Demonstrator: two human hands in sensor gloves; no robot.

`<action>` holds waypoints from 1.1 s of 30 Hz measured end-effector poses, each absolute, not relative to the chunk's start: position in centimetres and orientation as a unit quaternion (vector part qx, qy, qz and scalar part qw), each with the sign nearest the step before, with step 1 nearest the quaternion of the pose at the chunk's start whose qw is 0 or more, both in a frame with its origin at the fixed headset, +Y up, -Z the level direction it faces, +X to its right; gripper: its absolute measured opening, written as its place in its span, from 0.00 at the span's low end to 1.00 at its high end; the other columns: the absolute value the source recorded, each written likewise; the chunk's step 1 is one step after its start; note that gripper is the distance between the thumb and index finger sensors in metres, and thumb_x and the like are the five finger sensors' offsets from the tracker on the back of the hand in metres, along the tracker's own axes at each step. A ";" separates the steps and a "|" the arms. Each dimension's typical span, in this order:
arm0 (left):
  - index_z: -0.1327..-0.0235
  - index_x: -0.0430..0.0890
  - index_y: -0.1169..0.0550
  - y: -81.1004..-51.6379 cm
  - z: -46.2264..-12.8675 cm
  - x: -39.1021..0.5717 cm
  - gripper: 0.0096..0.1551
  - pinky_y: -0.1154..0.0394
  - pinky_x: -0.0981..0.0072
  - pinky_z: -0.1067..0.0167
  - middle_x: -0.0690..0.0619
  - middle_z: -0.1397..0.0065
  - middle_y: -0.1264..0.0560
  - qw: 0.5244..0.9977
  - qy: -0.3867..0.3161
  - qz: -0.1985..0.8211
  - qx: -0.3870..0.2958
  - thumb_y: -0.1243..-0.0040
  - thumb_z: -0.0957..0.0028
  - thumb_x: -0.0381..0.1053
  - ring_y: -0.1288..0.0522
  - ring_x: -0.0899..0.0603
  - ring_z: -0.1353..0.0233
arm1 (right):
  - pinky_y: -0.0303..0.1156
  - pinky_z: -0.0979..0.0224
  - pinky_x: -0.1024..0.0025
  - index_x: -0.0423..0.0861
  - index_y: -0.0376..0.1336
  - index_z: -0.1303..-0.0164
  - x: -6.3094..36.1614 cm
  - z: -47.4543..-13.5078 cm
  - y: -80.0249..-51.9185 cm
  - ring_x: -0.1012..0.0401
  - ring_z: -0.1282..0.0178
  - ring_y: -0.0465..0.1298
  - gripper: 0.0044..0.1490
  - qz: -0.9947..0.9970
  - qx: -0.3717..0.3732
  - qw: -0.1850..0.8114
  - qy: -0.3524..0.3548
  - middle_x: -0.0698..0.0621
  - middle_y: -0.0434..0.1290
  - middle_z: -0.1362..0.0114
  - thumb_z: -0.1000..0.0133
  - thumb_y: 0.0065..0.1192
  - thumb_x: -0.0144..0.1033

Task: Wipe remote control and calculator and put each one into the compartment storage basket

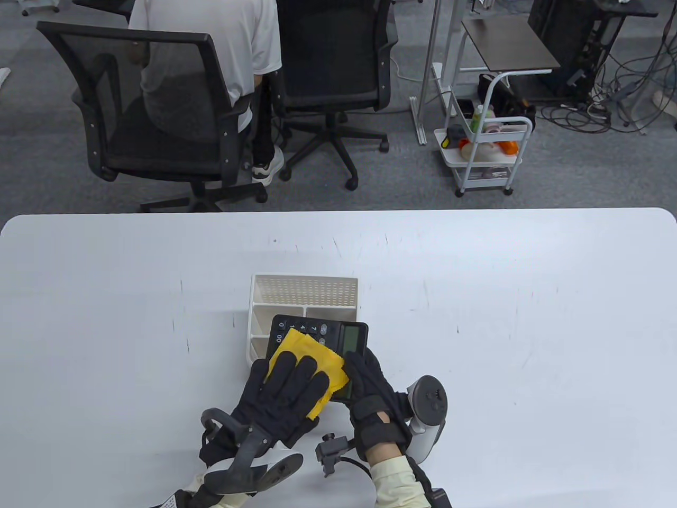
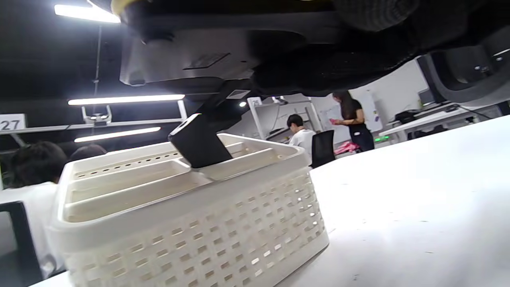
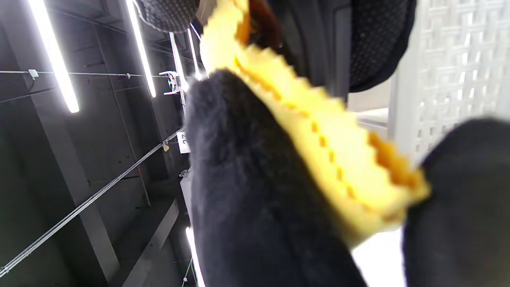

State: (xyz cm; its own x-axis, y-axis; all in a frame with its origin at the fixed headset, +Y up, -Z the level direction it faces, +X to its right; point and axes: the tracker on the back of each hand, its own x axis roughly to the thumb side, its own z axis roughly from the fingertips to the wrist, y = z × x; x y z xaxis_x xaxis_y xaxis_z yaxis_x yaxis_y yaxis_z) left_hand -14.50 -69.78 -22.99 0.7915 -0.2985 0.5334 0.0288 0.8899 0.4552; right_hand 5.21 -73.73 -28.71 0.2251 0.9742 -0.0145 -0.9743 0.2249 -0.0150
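Observation:
A black calculator (image 1: 346, 333) hangs tilted over the near edge of the white compartment basket (image 1: 304, 288). My right hand (image 1: 366, 377) grips its near right end by the display. A yellow cloth (image 1: 307, 353) lies on the keys, and my left hand (image 1: 293, 378) presses it down with straight fingers. In the left wrist view the calculator's underside (image 2: 207, 52) fills the top. Below it a black remote control (image 2: 198, 144) leans in a compartment of the basket (image 2: 191, 215). The right wrist view shows the cloth (image 3: 318, 135) between gloved fingers (image 3: 255, 191), beside the basket wall (image 3: 458, 59).
The white table (image 1: 529, 317) stretches wide on both sides of the basket. Beyond its far edge stand office chairs (image 1: 153, 111), a seated person (image 1: 222, 47) and a small white cart (image 1: 486, 153).

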 end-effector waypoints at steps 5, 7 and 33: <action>0.21 0.59 0.52 -69.8 -23.2 -14.7 0.41 0.45 0.37 0.23 0.54 0.13 0.50 0.917 -0.318 -0.092 0.220 0.50 0.44 0.62 0.48 0.38 0.14 | 0.76 0.39 0.47 0.26 0.48 0.20 5.1 -28.8 -73.5 0.42 0.37 0.76 0.42 0.629 0.000 0.777 0.010 0.30 0.65 0.26 0.33 0.49 0.41; 0.20 0.56 0.51 -69.6 -23.3 -15.0 0.43 0.45 0.37 0.23 0.50 0.13 0.50 0.921 -0.304 -0.096 0.223 0.50 0.44 0.63 0.49 0.37 0.14 | 0.77 0.40 0.47 0.26 0.49 0.20 5.1 -28.7 -73.1 0.42 0.38 0.77 0.41 0.634 0.008 0.773 0.007 0.31 0.66 0.26 0.33 0.50 0.42; 0.18 0.45 0.48 -69.0 -23.2 -14.7 0.54 0.42 0.30 0.26 0.32 0.14 0.52 0.955 -0.225 -0.050 0.187 0.52 0.49 0.74 0.44 0.22 0.17 | 0.74 0.36 0.44 0.27 0.47 0.19 4.2 -28.3 -72.3 0.42 0.34 0.74 0.42 0.663 0.035 0.747 -0.045 0.31 0.64 0.25 0.33 0.49 0.41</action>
